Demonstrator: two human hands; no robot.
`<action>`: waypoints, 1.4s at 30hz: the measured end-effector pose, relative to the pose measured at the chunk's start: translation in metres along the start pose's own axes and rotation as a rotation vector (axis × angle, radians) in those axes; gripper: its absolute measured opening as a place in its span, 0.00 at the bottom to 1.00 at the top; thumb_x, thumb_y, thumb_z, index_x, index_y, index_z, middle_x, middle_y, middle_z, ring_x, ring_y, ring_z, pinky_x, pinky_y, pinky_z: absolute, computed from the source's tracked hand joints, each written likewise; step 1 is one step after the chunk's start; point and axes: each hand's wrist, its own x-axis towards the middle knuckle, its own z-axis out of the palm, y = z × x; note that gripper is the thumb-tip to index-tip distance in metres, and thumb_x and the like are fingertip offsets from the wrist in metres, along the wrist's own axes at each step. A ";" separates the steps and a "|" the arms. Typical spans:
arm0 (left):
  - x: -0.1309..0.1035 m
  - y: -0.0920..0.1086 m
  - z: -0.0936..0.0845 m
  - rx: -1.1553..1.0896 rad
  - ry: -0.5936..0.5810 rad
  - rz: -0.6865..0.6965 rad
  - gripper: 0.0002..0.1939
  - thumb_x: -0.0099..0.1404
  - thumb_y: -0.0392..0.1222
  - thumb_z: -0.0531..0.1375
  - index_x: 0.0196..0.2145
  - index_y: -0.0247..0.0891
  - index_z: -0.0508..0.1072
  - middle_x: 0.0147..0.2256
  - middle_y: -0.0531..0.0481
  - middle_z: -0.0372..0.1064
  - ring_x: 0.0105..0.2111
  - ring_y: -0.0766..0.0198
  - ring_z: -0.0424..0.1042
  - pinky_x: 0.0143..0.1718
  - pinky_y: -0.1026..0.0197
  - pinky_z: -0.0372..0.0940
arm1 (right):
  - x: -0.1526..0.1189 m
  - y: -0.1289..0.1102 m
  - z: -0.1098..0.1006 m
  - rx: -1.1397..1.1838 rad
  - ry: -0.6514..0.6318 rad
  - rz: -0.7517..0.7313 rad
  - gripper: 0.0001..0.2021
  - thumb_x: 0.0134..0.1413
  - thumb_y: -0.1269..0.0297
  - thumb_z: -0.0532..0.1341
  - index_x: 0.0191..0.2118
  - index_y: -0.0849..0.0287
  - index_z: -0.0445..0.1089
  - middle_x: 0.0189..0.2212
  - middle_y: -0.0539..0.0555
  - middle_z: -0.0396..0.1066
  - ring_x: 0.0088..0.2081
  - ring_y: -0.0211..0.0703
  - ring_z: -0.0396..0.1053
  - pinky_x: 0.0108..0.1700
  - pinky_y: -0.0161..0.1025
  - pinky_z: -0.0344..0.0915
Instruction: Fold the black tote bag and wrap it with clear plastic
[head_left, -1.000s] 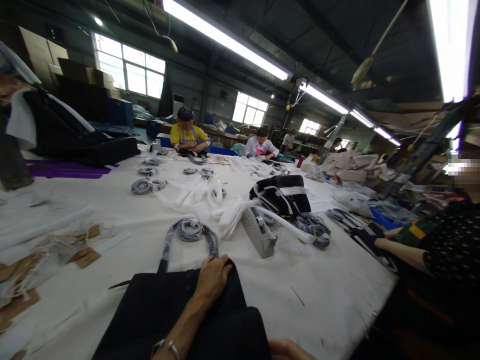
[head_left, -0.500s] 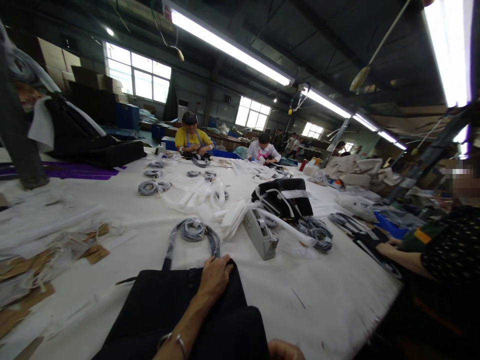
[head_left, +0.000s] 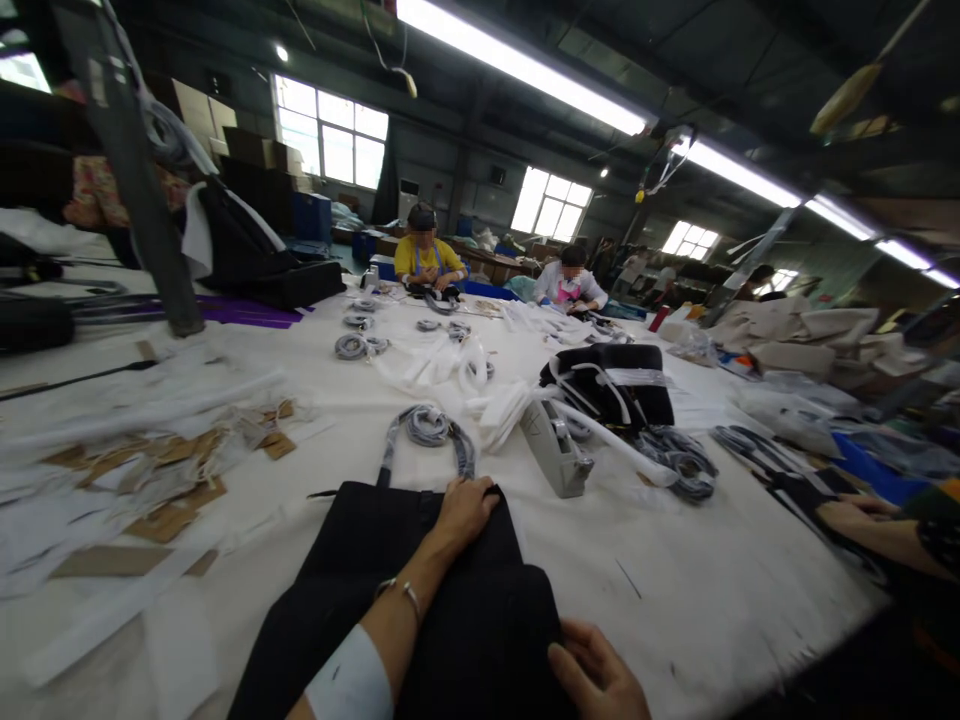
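A black bag point(head_left: 375, 560) lies on the white table before me, its wrapped grey handle point(head_left: 389, 440) stretching away from its far edge. My left hand point(head_left: 463, 515), with a bracelet at the wrist, grips the bag's top edge near the base of the handle, fingers curled over it. At the bag's right side, my right hand point(head_left: 596, 670) holds the edge between thumb and fingers. A coil of wrapped grey cord point(head_left: 428, 425) rests inside the handle's loop.
Beyond the bag are a grey tape dispenser point(head_left: 556, 450) and another black bag point(head_left: 645, 385). Brown tags and scraps point(head_left: 176, 510) cover the left; a metal post point(head_left: 142, 190) rises there. A person's hands point(head_left: 859, 515) work at the right; two people sit across the table.
The view has turned left, so the scene sits further right. More of my right hand now shows at the bag's right edge. My left hand still grips the top edge.
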 end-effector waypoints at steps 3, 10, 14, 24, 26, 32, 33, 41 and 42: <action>0.001 0.000 0.002 0.011 -0.007 -0.009 0.13 0.66 0.43 0.54 0.47 0.41 0.72 0.44 0.46 0.75 0.49 0.57 0.70 0.58 0.56 0.51 | -0.007 -0.022 -0.002 -0.058 -0.068 0.005 0.26 0.32 0.44 0.69 0.34 0.60 0.74 0.26 0.54 0.74 0.33 0.49 0.71 0.34 0.38 0.67; 0.000 0.004 0.004 0.062 0.010 0.006 0.13 0.67 0.43 0.53 0.47 0.39 0.71 0.43 0.43 0.75 0.48 0.56 0.70 0.57 0.55 0.51 | -0.012 -0.039 -0.004 -0.102 -0.113 -0.013 0.22 0.38 0.44 0.68 0.30 0.60 0.72 0.26 0.54 0.73 0.30 0.46 0.69 0.33 0.38 0.65; 0.001 0.003 0.004 0.069 0.015 0.019 0.13 0.67 0.42 0.54 0.46 0.37 0.72 0.42 0.42 0.75 0.47 0.55 0.71 0.56 0.55 0.53 | -0.007 -0.037 -0.005 -0.014 -0.161 0.031 0.24 0.33 0.46 0.71 0.33 0.60 0.73 0.26 0.54 0.74 0.30 0.46 0.70 0.34 0.39 0.66; 0.005 0.001 0.005 -0.013 0.030 0.043 0.10 0.67 0.42 0.54 0.42 0.39 0.72 0.42 0.46 0.76 0.46 0.57 0.71 0.56 0.55 0.52 | -0.006 -0.041 -0.008 0.119 -0.364 0.155 0.20 0.42 0.53 0.70 0.39 0.62 0.75 0.32 0.54 0.75 0.38 0.47 0.71 0.42 0.39 0.65; 0.003 0.001 0.005 -0.030 0.058 0.047 0.10 0.67 0.42 0.54 0.42 0.40 0.72 0.43 0.47 0.75 0.47 0.57 0.70 0.57 0.55 0.52 | -0.001 -0.033 -0.013 0.117 -0.334 0.155 0.21 0.42 0.51 0.69 0.39 0.62 0.74 0.30 0.53 0.74 0.34 0.45 0.71 0.38 0.38 0.66; -0.001 0.003 -0.001 -0.094 0.131 0.101 0.07 0.66 0.41 0.54 0.39 0.41 0.72 0.42 0.50 0.74 0.46 0.60 0.70 0.58 0.57 0.51 | 0.051 -0.048 -0.020 -0.075 -0.112 0.017 0.20 0.45 0.46 0.65 0.33 0.61 0.72 0.28 0.52 0.69 0.31 0.41 0.68 0.32 0.36 0.65; -0.003 0.004 -0.003 -0.106 0.145 0.113 0.07 0.66 0.41 0.54 0.39 0.42 0.72 0.42 0.51 0.74 0.45 0.61 0.70 0.58 0.57 0.51 | 0.062 -0.053 -0.014 -0.113 -0.142 0.004 0.20 0.45 0.47 0.65 0.33 0.61 0.71 0.28 0.52 0.70 0.31 0.40 0.68 0.31 0.36 0.65; -0.001 -0.001 -0.005 -0.233 0.212 0.173 0.06 0.63 0.39 0.55 0.36 0.43 0.71 0.37 0.51 0.73 0.43 0.58 0.70 0.52 0.55 0.57 | 0.113 -0.077 0.053 -0.200 -0.431 0.017 0.17 0.39 0.52 0.67 0.25 0.63 0.71 0.14 0.45 0.62 0.16 0.31 0.56 0.19 0.30 0.50; 0.000 -0.001 -0.004 -0.276 0.205 0.174 0.06 0.62 0.39 0.55 0.36 0.43 0.71 0.36 0.51 0.73 0.42 0.58 0.70 0.50 0.55 0.59 | 0.115 -0.077 0.056 -0.196 -0.457 0.020 0.17 0.38 0.52 0.67 0.25 0.64 0.72 0.15 0.45 0.63 0.16 0.31 0.56 0.19 0.30 0.50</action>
